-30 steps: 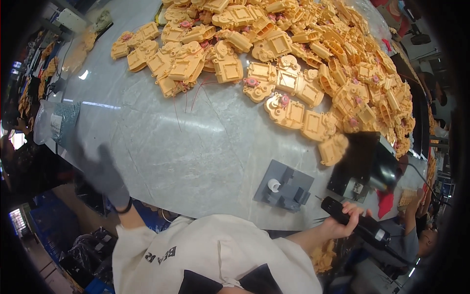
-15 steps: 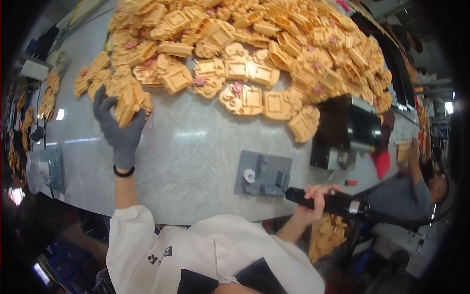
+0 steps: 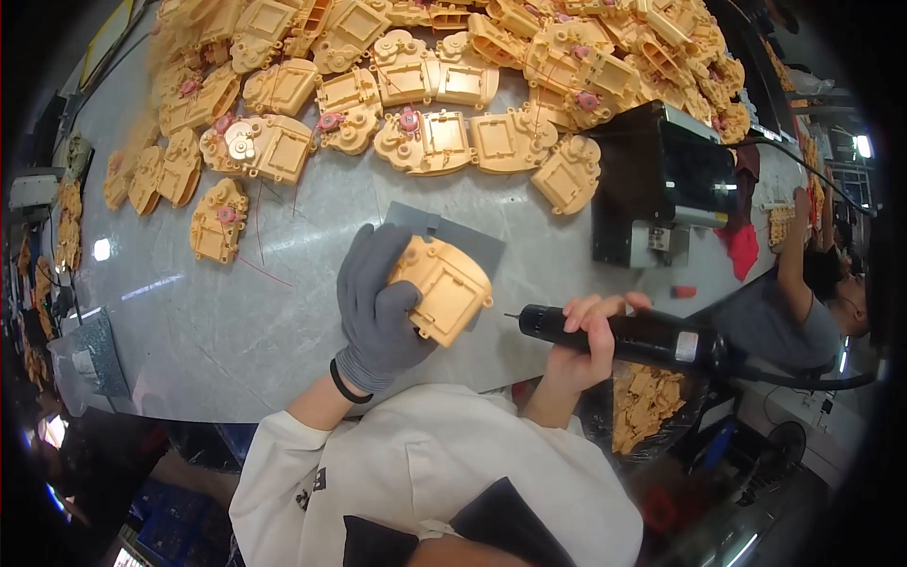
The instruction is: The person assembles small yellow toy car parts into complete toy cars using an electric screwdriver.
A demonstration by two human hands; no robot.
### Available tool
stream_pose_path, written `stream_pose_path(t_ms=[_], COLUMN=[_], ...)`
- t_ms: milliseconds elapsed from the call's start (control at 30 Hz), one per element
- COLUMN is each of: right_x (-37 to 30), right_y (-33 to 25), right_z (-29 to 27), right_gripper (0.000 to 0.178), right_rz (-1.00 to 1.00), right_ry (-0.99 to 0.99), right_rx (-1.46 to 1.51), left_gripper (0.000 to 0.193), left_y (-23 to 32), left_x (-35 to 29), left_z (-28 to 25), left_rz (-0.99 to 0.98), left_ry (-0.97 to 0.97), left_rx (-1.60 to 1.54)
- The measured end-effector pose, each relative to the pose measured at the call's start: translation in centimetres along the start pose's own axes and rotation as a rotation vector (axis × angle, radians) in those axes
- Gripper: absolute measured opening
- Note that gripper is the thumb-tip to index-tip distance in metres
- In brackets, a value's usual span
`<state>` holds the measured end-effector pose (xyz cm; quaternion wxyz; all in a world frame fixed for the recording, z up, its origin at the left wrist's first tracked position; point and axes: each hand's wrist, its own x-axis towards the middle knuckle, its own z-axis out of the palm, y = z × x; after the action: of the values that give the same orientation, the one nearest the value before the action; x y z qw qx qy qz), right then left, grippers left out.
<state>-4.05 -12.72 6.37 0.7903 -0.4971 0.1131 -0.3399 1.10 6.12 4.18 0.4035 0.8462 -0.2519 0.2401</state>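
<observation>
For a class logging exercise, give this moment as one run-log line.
left hand: gloved, holds yellow housing; right hand: bare, holds black screwdriver; bit: apart from housing; grey fixture: partly hidden

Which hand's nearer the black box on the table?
Right. The right hand, gripping a black power driver, is on the near side of the black box; the left hand, gloved and holding a yellow housing, is farther off, to the box's left.
</observation>
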Motion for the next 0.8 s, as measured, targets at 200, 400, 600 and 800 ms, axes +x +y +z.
stream_pose_path(t_ms=[200, 400, 600, 800], right_x=[-0.2, -0.1, -0.3, -0.5], right_y=[-0.2, -0.3, -0.4, -0.7], right_z=[-0.4, -0.2, -0.6, -0.6], right_gripper=[0.046, 0.045, 0.045, 0.046], right_rz=[0.014, 0.032, 0.035, 0.043], right_ry=[0.016, -0.026, -0.032, -0.024], right_rx=[-0.042, -0.091, -0.149, -0.146], left_gripper=[0.050, 0.069, 0.068, 0.069], left_y=[0.2, 0.6, -1.0, -1.2], left_x=[1.6, 1.7, 1.5, 1.9], left_z=[-1.2, -2.3, -2.0, -2.1], left_rz=[-0.071, -0.133, -0.092, -0.161], left_ry=[-0.375, -0.595, -0.562, -0.574], left_rx=[0.179, 0.129, 0.108, 0.045])
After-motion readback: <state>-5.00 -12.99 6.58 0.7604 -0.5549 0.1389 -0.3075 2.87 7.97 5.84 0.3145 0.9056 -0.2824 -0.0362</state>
